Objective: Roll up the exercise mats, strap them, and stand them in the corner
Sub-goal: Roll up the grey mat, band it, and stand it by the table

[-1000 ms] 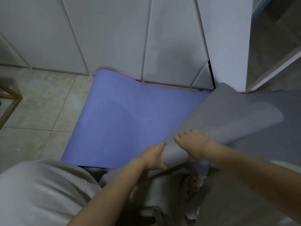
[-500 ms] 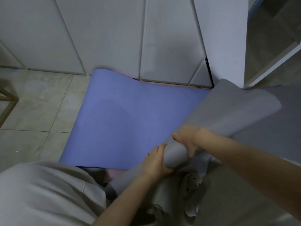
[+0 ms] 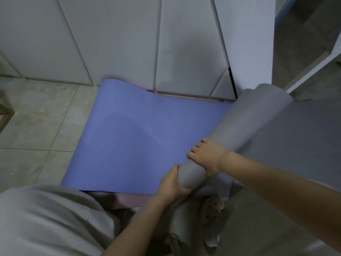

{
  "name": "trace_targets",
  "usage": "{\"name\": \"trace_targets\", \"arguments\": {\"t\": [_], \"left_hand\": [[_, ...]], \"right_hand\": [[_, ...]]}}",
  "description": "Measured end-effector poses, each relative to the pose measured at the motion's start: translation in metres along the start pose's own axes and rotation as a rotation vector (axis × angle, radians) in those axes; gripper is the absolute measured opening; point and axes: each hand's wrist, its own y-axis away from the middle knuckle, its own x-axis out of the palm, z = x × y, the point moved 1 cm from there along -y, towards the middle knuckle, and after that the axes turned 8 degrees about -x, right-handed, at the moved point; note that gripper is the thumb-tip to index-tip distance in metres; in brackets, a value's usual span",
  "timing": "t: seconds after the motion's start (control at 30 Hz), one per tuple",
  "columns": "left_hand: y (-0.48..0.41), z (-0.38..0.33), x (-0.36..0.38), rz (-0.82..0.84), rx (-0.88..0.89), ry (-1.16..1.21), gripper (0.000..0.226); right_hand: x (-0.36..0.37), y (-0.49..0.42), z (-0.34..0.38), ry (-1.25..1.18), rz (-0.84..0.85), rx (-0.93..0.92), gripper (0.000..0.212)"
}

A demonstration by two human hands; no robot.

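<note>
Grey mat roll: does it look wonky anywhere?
Yes. The grey mat is rolled unevenly: tight where the left hand and right hand grip it, looser and wider at the far end.

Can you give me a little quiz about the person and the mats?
1. True or false: the blue mat lies unrolled on the floor.
2. Which mat do the left hand and the right hand grip? A) blue mat B) grey mat C) none
3. Fill the gap: the right hand curls over the ___ of the grey mat's roll.

Key: 1 true; 2 B; 3 top.
</note>
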Motion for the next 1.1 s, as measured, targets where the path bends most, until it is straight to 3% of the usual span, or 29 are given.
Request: {"name": "trace_targets", "arguments": {"t": [0.13, 0.3, 0.43, 0.63, 0.7, 0.8, 0.9, 1.0, 1.1], "left_hand": [[-0.004, -0.006, -0.008, 0.154, 0.032, 0.056, 0.068], [-0.003, -0.011, -0.007, 0.259, 0.067, 0.069, 0.071], [0.005, -0.014, 0.008, 0.1, 0.004, -0.015, 0.083], [0.026, -0.016, 0.03, -0.328, 0.19, -0.165, 0.084], [0.024, -0.016, 0.029, -0.387, 0.216, -0.172, 0.081], [0.017, -0.018, 0.021, -0.257, 0.174, -0.209, 0.075], [0.005, -0.015, 0.012, -0.114, 0.112, -0.203, 0.074], [0.001, -0.017, 0.001, -0.06, 0.116, -0.106, 0.065], [-0.006, -0.021, -0.008, 0.059, 0.134, -0.064, 0.063]], "right_hand": [[-0.004, 0.002, 0.004, 0.145, 0.089, 0.048, 0.071], [-0.002, 0.004, 0.004, 0.072, 0.184, 0.061, 0.07], [-0.006, 0.01, -0.005, -0.04, 0.244, 0.046, 0.068], [-0.014, 0.01, -0.016, -0.251, 0.422, 0.071, 0.069], [-0.014, 0.008, -0.021, -0.321, 0.458, 0.075, 0.071], [-0.014, 0.009, -0.023, -0.369, 0.441, 0.095, 0.075], [-0.008, 0.012, -0.021, -0.346, 0.303, 0.107, 0.076], [-0.004, 0.018, -0.021, -0.21, 0.121, 0.078, 0.075], [-0.002, 0.026, -0.022, -0.051, 0.1, 0.066, 0.077]]}}
